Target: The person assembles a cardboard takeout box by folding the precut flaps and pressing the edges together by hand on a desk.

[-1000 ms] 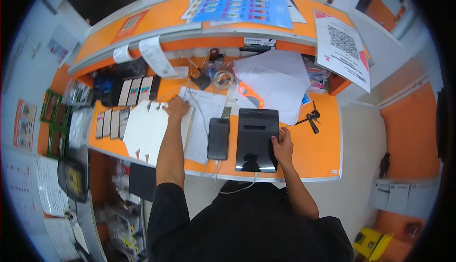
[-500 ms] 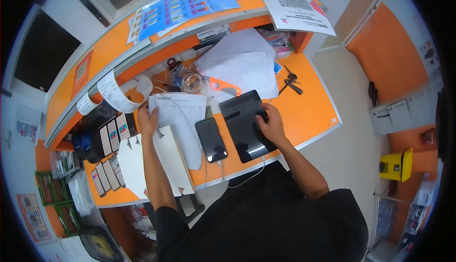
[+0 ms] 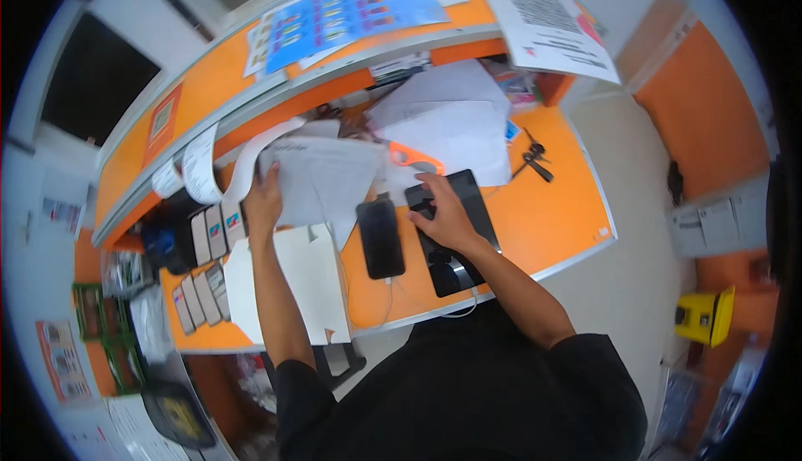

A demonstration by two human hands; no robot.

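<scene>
My left hand (image 3: pixel 263 200) grips the left edge of a white printed sheet (image 3: pixel 326 177) that lies on the orange desk (image 3: pixel 547 219). My right hand (image 3: pixel 443 210) rests flat, fingers spread, on a black tablet (image 3: pixel 455 231) near the desk's front edge. A black phone (image 3: pixel 381 238) with a white cable at its lower end lies between the two hands. A flat white cardboard piece (image 3: pixel 301 281) lies under my left forearm.
Orange-handled scissors (image 3: pixel 413 159) and a heap of white papers (image 3: pixel 451 123) lie behind the tablet. A black key bunch (image 3: pixel 535 160) is at the right. Rows of small cards (image 3: pixel 209 235) sit at the left. A raised orange counter (image 3: pixel 351 18) carries posters and a paper roll (image 3: pixel 196 173).
The view has swung and tilted. My left hand has taken hold of the printed sheet's edge. My right hand has slid from the tablet's right edge onto its top face.
</scene>
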